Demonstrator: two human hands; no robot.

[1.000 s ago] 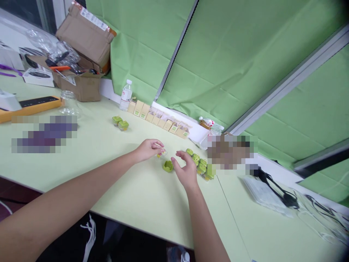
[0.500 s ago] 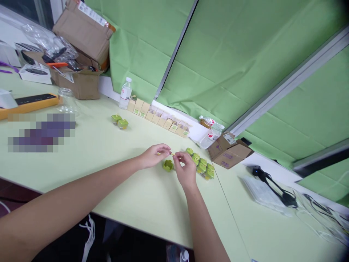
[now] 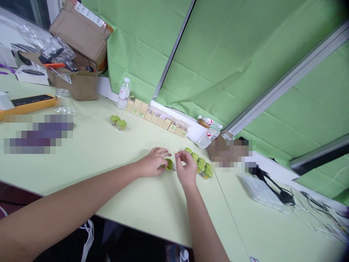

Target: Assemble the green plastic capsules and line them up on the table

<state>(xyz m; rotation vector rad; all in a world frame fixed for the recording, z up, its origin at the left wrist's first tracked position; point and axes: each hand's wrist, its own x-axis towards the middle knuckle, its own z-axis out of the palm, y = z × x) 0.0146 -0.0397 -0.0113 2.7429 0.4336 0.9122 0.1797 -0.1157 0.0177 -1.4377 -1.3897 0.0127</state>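
Observation:
My left hand (image 3: 153,162) is at the left edge of a small green flower-shaped cap (image 3: 169,164) on the table. Its fingers are apart, and the fingertips hide part of the cap's rim. My right hand (image 3: 187,168) is closed in a pinch on a thin yellow loop (image 3: 176,153), held just above the table. Beside the cap, a small whitish piece (image 3: 174,166) is mostly hidden by the right hand. Right behind that hand stand several small clear containers with green lids (image 3: 201,165), each topped by a yellow loop.
Two more green-lidded containers (image 3: 121,124) stand to the left. Small cardboard boxes (image 3: 155,118) line the wall beside a water bottle (image 3: 124,94). A glass jar (image 3: 64,102), an orange power strip (image 3: 32,103) and an open carton (image 3: 79,83) occupy the left. Lying bottles (image 3: 209,136) are behind on the right.
My left hand has let go of the yellow loop and moved down to the green cap, its fingers spreading. The right hand keeps its pinch in nearly the same place.

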